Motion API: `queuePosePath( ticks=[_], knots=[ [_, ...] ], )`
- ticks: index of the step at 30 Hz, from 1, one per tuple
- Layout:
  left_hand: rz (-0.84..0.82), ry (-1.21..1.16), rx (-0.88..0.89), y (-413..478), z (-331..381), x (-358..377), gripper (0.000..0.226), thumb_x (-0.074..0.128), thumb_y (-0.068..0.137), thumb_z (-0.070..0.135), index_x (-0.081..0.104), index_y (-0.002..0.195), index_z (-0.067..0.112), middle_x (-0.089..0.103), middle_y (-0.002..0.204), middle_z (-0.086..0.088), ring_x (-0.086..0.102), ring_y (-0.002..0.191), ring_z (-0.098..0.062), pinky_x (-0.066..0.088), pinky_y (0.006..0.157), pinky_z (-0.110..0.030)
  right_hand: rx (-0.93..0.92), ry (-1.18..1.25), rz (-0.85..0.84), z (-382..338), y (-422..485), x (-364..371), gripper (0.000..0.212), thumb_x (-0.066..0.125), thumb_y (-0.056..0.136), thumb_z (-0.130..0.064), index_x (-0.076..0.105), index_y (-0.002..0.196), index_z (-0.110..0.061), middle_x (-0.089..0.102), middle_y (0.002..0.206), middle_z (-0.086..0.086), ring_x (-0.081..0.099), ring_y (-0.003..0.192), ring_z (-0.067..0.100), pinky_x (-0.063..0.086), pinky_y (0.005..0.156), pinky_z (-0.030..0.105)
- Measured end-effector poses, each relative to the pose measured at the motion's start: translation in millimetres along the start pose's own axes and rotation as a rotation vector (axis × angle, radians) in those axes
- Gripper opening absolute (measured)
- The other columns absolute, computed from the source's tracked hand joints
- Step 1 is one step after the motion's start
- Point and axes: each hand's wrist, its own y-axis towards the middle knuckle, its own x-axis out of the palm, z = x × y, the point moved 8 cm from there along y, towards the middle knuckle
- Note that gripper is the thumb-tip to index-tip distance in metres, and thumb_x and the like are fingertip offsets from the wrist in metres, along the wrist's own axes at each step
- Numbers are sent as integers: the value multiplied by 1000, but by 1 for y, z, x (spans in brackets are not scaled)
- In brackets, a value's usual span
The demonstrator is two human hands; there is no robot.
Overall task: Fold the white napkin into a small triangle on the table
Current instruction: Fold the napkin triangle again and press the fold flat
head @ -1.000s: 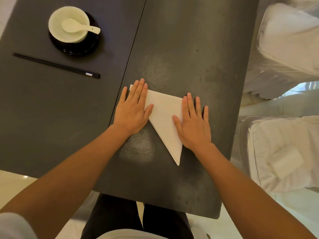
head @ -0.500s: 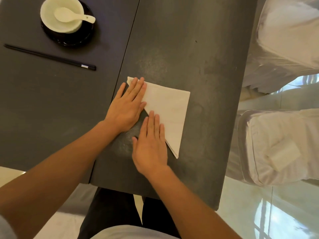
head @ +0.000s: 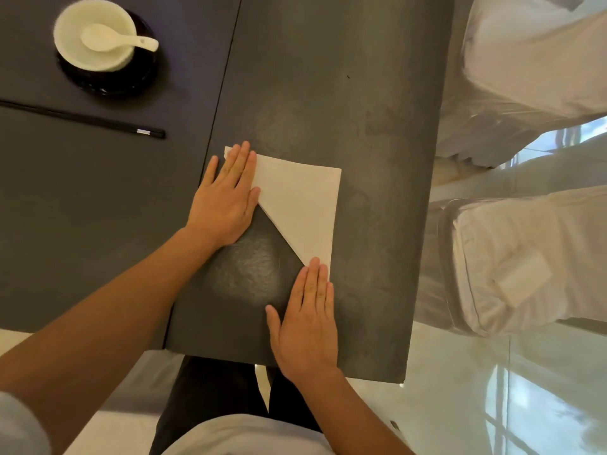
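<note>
dark grey table (head: 328, 93) | white napkin (head: 302, 205) folded into triangle, lying flat near table's near-right part | left hand (head: 226, 201) flat, fingers spread-together, palm pressing napkin's far-left corner | right hand (head: 308, 323) flat on near tip, nothing gripped | bowl (head: 93, 34) with spoon (head: 111, 37) and chopsticks (head: 82, 118) far left, well apart

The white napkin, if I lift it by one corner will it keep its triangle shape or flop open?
Probably flop: the white napkin looks thin and lies flat, layered at its edges. It seems light, so it may slide on the smooth dark table once the left hand and right hand lift off.
</note>
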Motion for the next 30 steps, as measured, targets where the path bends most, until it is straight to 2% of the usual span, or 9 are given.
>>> queuePosePath(
  ticks=[7,10,13,15,18,20,22,25,30],
  knots=[
    [-7,38,52,1,-4,-9,58,19,105,37,18,155,7,16,163,-9,14,151,-21,12,122,-46,-4,42,-83,8,-8,0,83,13,97,-61,-20,150,-6,-28,158,13,-23,147,28,2,122,44],
    [2,-9,-33,1,1,-10,57,25,106,31,15,155,6,12,164,-9,9,152,-22,9,123,-47,-19,199,-54,5,-7,-13,78,24,99,-52,-20,151,-12,-26,160,6,-24,147,20,2,123,41],
    [33,-62,-85,-3,21,-12,58,30,103,26,17,154,2,13,163,-16,9,151,-31,10,122,-49,97,508,90,16,-2,-39,77,44,98,-38,-3,155,-18,1,164,-2,1,150,14,11,121,30],
    [44,-64,37,-11,49,-10,57,30,103,27,21,152,1,18,161,-17,14,150,-34,15,121,-51,298,683,155,34,4,-49,74,52,96,-33,10,155,-21,19,158,-2,21,145,15,20,117,27],
    [20,-115,197,-25,73,-2,50,33,105,26,33,150,6,27,159,-13,18,149,-34,20,120,-53,543,915,76,49,14,-45,69,59,92,-31,24,150,-22,47,136,-5,52,119,16,47,104,38],
    [50,-159,230,-32,74,-3,44,47,101,19,47,144,6,37,154,-14,25,146,-39,24,118,-55,604,994,26,54,19,-42,64,60,92,-32,30,148,-22,57,112,-15,60,100,8,52,89,32],
    [127,-178,263,-39,75,-8,37,59,95,11,61,131,3,52,143,-17,40,137,-45,36,111,-56,630,1090,-11,57,23,-39,57,60,92,-30,36,144,-24,62,92,-17,60,82,3,48,73,20],
    [233,-230,250,-52,69,-16,31,62,89,3,68,118,-2,65,122,-22,59,114,-43,50,95,-51,600,1215,-56,59,28,-41,52,62,93,-26,40,140,-35,69,81,-7,63,71,8,54,68,26],
    [153,-331,151,-66,65,-11,51,60,77,2,60,128,-3,57,130,-20,51,125,-38,41,105,-49,339,1188,-186,50,38,-54,47,55,95,-23,44,137,-40,72,81,-10,67,69,8,55,58,20]
  ],
)
